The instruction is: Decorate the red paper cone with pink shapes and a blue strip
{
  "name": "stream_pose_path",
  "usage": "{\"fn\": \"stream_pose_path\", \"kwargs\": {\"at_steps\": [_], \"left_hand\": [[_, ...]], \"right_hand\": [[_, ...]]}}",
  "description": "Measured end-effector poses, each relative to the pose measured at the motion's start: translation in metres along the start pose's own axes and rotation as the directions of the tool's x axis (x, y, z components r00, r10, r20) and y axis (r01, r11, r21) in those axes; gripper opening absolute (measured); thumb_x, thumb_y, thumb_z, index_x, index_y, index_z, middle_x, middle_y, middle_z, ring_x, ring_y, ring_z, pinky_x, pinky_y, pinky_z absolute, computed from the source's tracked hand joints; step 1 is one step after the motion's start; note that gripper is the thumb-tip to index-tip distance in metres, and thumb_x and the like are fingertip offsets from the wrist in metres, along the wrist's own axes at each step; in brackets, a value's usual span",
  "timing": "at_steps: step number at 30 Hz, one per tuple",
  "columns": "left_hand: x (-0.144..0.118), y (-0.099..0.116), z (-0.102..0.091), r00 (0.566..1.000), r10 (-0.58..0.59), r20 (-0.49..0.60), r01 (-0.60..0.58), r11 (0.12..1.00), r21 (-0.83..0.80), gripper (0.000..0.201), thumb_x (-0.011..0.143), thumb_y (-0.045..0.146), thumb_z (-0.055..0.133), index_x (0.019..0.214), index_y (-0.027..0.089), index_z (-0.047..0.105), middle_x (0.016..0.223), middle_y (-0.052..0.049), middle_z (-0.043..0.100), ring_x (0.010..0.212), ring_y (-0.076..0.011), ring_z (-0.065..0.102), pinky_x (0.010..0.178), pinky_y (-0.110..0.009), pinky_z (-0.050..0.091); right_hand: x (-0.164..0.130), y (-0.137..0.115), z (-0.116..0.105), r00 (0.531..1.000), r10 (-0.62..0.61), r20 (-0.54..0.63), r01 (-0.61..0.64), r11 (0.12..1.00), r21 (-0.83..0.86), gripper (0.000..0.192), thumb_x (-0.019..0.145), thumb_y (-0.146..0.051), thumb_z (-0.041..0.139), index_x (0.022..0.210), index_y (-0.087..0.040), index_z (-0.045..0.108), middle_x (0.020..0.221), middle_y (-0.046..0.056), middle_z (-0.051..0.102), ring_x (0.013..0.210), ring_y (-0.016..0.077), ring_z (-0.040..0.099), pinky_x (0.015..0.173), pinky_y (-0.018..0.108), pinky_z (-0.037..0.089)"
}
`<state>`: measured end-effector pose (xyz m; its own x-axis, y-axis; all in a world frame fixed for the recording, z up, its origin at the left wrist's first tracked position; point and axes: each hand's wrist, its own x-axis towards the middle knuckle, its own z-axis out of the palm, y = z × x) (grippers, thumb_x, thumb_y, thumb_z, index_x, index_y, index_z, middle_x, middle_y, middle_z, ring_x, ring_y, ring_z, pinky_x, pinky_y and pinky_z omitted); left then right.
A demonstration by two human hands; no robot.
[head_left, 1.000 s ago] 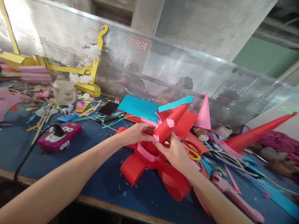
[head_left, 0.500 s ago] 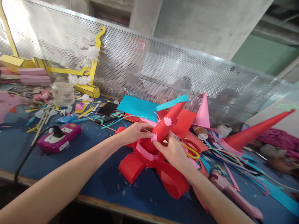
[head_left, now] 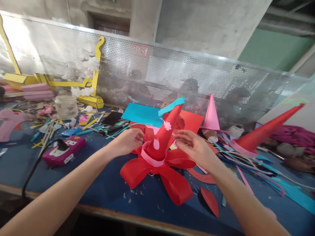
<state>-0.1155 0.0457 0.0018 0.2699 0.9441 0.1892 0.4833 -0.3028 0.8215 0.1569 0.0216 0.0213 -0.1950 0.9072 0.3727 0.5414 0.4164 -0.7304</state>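
cone: a red paper cone [head_left: 163, 139] is stood upright in a pink band, on looped red petals [head_left: 157, 172].
left hand [head_left: 128, 141]: loosely curled, touching the petals left of the cone.
right hand [head_left: 194, 147]: spread, just right of the cone, holding nothing.
progress: judged mostly assembled; trimming may be left.

Blue-topped table [head_left: 103, 193] w/ a worn wooden front edge, littered w/ paper scraps. Perforated metal screen [head_left: 137, 70] runs along the table's back, left to right, glaring bright at its left end where light hits it. Behind it, grey concrete wall [head_left: 204, 26] w/ a concrete pillar [head_left: 142, 14] and a dark opening [head_left: 112, 24] beside it. Green-painted wall [head_left: 275, 49] at far right, pipes [head_left: 287, 24] running under the ceiling above it.
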Motion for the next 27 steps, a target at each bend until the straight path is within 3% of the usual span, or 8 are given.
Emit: {"fn": "stream_pose_path", "kwargs": {"at_steps": [3, 8, 13, 17, 23, 27], "left_hand": [[-0.003, 0.002, 0.011, 0.996, 0.038, 0.082, -0.051, 0.986, 0.162, 0.013, 0.069, 0.018, 0.061, 0.082, 0.02, 0.062, 0.081, -0.005, 0.073, 0.082, -0.0252, 0.07, 0.072, -0.031, 0.05], [-0.003, 0.004, 0.02, 0.987, 0.037, 0.158, -0.058, 0.99, 0.131, 0.017, 0.073, 0.02, 0.057, 0.09, 0.02, 0.062, 0.09, -0.008, 0.075, 0.089, -0.0277, 0.07, 0.073, -0.032, 0.049], [-0.009, 0.012, 0.02, 0.994, -0.03, 0.1, 0.012, 0.985, 0.174, 0.038, 0.071, 0.033, 0.066, 0.105, 0.019, 0.058, 0.1, -0.011, 0.072, 0.092, -0.032, 0.068, 0.072, -0.035, 0.048], [-0.007, 0.026, 0.03, 0.998, 0.015, 0.057, -0.025, 0.985, 0.171, 0.061, 0.063, 0.047, 0.076, 0.112, 0.017, 0.053, 0.115, -0.014, 0.065, 0.1, -0.0344, 0.063, 0.079, -0.038, 0.046], [0.006, 0.036, 0.056, 0.999, -0.019, 0.039, 0.011, 0.981, 0.193, 0.077, 0.061, 0.047, 0.077, 0.122, 0.013, 0.044, 0.115, -0.017, 0.061, 0.105, -0.0369, 0.061, 0.078, -0.039, 0.046], [0.007, 0.042, 0.053, 0.998, -0.053, -0.015, 0.055, 0.983, 0.174, 0.078, 0.063, 0.039, 0.076, 0.128, 0.013, 0.04, 0.102, -0.011, 0.064, 0.09, -0.031, 0.065, 0.071, -0.036, 0.047]], "right_hand": [[-0.007, 0.006, 0.004, 0.998, 0.046, 0.05, -0.042, 0.996, -0.08, 0.031, 0.078, -0.033, 0.069, 0.107, -0.022, 0.062, 0.108, 0.01, 0.073, 0.092, 0.0263, 0.072, 0.086, 0.049, 0.058], [-0.013, 0.009, 0.023, 0.993, 0.046, 0.111, -0.044, 0.999, -0.012, 0.026, 0.08, -0.022, 0.065, 0.105, -0.022, 0.061, 0.109, 0.009, 0.073, 0.096, 0.0256, 0.072, 0.085, 0.046, 0.059], [-0.015, 0.005, 0.027, 0.993, 0.038, 0.116, -0.042, 0.999, 0.03, 0.026, 0.082, -0.022, 0.062, 0.108, -0.023, 0.059, 0.114, 0.009, 0.072, 0.106, 0.026, 0.07, 0.09, 0.045, 0.057], [-0.016, 0.002, 0.021, 0.993, -0.013, 0.118, 0.006, 0.998, 0.057, 0.027, 0.083, -0.02, 0.056, 0.11, -0.022, 0.061, 0.112, 0.01, 0.073, 0.102, 0.0262, 0.071, 0.089, 0.045, 0.058], [-0.017, -0.002, 0.002, 0.997, 0.01, -0.076, 0.001, 0.989, 0.15, 0.019, 0.083, -0.027, 0.059, 0.101, -0.02, 0.061, 0.102, 0.01, 0.074, 0.087, 0.0233, 0.073, 0.077, 0.04, 0.062], [-0.022, -0.009, -0.016, 0.969, -0.005, -0.249, 0.066, 0.97, 0.236, 0.022, 0.084, -0.033, 0.063, 0.102, -0.019, 0.062, 0.099, 0.008, 0.073, 0.081, 0.0191, 0.072, 0.069, 0.033, 0.062]]}}
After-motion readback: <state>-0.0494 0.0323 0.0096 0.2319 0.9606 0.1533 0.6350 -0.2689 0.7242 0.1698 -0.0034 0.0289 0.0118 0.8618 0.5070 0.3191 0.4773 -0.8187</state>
